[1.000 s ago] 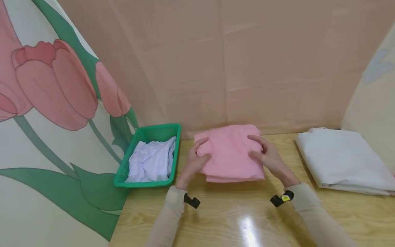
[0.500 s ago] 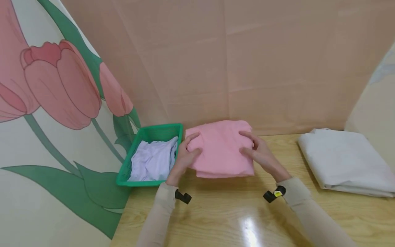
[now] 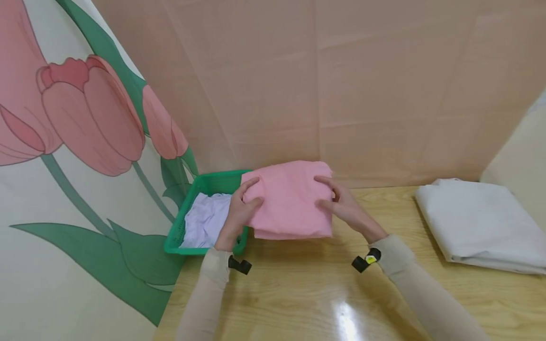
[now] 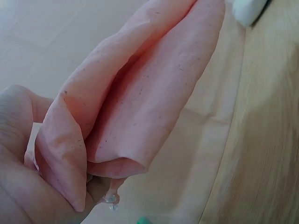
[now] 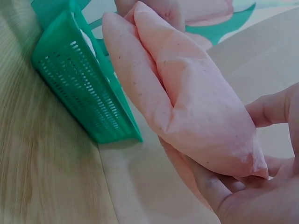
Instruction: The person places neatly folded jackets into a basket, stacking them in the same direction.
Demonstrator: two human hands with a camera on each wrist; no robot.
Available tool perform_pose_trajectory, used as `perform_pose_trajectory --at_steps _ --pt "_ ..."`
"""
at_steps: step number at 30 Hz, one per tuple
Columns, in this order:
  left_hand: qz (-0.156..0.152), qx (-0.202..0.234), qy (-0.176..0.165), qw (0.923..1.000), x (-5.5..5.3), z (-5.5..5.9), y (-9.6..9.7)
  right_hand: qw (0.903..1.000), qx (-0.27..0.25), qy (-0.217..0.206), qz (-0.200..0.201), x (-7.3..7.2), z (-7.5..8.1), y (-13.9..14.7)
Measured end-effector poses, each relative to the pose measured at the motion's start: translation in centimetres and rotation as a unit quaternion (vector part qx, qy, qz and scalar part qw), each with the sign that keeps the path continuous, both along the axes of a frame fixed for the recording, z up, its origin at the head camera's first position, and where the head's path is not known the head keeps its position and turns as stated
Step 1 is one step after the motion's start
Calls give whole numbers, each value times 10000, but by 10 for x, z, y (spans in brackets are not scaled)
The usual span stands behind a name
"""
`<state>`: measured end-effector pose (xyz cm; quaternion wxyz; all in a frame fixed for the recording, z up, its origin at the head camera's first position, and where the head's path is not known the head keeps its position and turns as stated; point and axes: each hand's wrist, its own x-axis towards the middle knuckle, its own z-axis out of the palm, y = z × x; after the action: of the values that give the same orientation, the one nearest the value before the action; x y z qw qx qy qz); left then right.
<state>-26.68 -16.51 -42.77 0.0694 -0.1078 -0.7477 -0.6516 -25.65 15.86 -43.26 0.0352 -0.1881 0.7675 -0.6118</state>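
Note:
A folded pink cloth [image 3: 290, 203] is held up between both hands in the head view, above the table and overlapping the right side of the green basket [image 3: 172, 237]. My left hand [image 3: 239, 210] grips its left edge, thumb on the near face. At the opposite edge my right hand [image 3: 344, 204] pinches it the same way, the other fingers hidden behind. Folded layers of the pink cloth [image 4: 140, 93] show in the left wrist view. In the right wrist view the basket [image 5: 79, 84] stands beyond the cloth [image 5: 187, 102]. A pale lilac cloth [image 3: 204, 220] lies inside the basket.
A folded white sheet [image 3: 482, 222] lies on the wooden table [image 3: 298, 293] at the right. A beige backdrop [image 3: 341, 94] rises along the table's back edge. On the left stands a wall with painted tulips [image 3: 94, 118].
Both hands have carried the pink cloth leftward and slightly up, from beside the basket to where it overlaps the basket's right side. The view has shifted slightly.

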Motion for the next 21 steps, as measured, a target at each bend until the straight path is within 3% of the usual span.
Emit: perform_pose_trajectory --at_steps 10,21 --pt "270 -105 -18 9996 -6 9 -33 9989 -16 9 466 -12 11 -28" --pt "545 -507 -95 9972 -7 23 -66 9989 -11 90 464 -22 19 -62"
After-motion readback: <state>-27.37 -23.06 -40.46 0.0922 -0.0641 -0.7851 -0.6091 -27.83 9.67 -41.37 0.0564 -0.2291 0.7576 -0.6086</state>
